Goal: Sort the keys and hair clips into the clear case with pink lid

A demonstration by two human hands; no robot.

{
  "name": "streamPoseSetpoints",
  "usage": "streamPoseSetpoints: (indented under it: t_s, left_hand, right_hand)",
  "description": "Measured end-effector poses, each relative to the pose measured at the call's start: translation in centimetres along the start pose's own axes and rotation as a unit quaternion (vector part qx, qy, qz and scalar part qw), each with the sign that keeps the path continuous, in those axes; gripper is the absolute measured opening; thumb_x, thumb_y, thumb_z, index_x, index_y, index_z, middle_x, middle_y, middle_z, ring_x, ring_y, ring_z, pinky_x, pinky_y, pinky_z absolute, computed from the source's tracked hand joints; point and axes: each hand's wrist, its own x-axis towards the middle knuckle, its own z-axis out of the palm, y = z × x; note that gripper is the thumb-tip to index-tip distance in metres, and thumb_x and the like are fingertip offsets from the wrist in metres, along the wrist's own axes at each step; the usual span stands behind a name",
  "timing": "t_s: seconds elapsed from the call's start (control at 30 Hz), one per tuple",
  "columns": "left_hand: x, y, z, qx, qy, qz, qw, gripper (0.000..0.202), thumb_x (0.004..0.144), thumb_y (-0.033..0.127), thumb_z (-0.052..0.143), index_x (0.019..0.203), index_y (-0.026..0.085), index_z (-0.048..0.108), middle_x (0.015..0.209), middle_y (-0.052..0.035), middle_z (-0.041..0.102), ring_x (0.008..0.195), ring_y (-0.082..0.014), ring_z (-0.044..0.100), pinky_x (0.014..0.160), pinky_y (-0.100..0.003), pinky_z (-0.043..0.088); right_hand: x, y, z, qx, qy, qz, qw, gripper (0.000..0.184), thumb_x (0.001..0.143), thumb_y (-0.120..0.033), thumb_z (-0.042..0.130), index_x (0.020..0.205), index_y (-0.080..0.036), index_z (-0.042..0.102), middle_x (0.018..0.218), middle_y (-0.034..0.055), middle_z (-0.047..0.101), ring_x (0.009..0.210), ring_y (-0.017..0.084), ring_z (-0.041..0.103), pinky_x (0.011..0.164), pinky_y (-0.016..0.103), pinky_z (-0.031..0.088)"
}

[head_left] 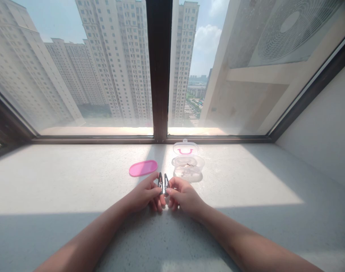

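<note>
Two small black snap hair clips stand upright side by side over the windowsill. My left hand (148,194) pinches the left hair clip (160,182) at its lower end. My right hand (183,195) pinches the right hair clip (166,182) the same way. The two clips touch or nearly touch. Just behind my right hand sits a small clear plastic box (188,167) with its lid open and a pink handle; some small items lie inside. A flat pink oval lid (143,168) lies behind my left hand.
A wide pale stone windowsill (76,181) runs under a large window with a dark frame (159,75). A white wall (325,128) closes the right side. Sunlight falls across the middle of the sill; the near part lies in shadow.
</note>
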Motion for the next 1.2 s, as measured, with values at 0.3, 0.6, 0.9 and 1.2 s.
streamPoseSetpoints:
  t_s: [0.3, 0.6, 0.9, 1.2]
  left_hand:
    - [-0.06, 0.31, 0.12, -0.004, 0.002, -0.008, 1.000, 0.021, 0.089, 0.033, 0.049, 0.099, 0.019, 0.038, 0.067, -0.0053, 0.068, 0.053, -0.0186, 0.067, 0.042, -0.020, 0.046]
    - [0.02, 0.06, -0.04, -0.008, 0.002, -0.001, 1.000, 0.022, 0.089, 0.035, 0.050, 0.100, 0.019, 0.039, 0.068, -0.0055, 0.068, 0.053, -0.0189, 0.067, 0.042, -0.020, 0.046]
    - [-0.07, 0.37, 0.11, -0.007, 0.000, 0.000, 1.000, 0.020, 0.088, 0.033, 0.050, 0.098, 0.019, 0.040, 0.066, -0.0049, 0.068, 0.053, -0.0188, 0.067, 0.042, -0.020, 0.045]
    - [-0.04, 0.39, 0.11, -0.013, 0.002, -0.002, 1.000, 0.024, 0.087, 0.037, 0.052, 0.098, 0.019, 0.039, 0.066, -0.0054, 0.068, 0.052, -0.0190, 0.067, 0.041, -0.020, 0.046]
  right_hand:
    - [0.00, 0.16, 0.05, 0.000, 0.002, -0.003, 1.000, 0.028, 0.075, -0.039, 0.063, 0.079, -0.018, 0.045, 0.051, -0.0042, 0.056, 0.044, 0.011, 0.054, 0.039, 0.020, 0.041]
    - [-0.05, -0.06, 0.04, 0.005, 0.001, 0.001, 1.000, 0.030, 0.075, -0.041, 0.065, 0.079, -0.018, 0.045, 0.049, -0.0053, 0.055, 0.041, 0.010, 0.052, 0.040, 0.019, 0.040]
    - [-0.07, -0.04, 0.07, -0.004, 0.001, -0.002, 1.000, 0.029, 0.077, -0.040, 0.063, 0.079, -0.019, 0.044, 0.049, -0.0051, 0.055, 0.040, 0.010, 0.052, 0.040, 0.020, 0.039]
    - [-0.11, 0.03, 0.09, 0.001, -0.002, -0.004, 1.000, 0.030, 0.076, -0.041, 0.064, 0.079, -0.019, 0.045, 0.050, -0.0044, 0.056, 0.041, 0.010, 0.052, 0.040, 0.020, 0.039]
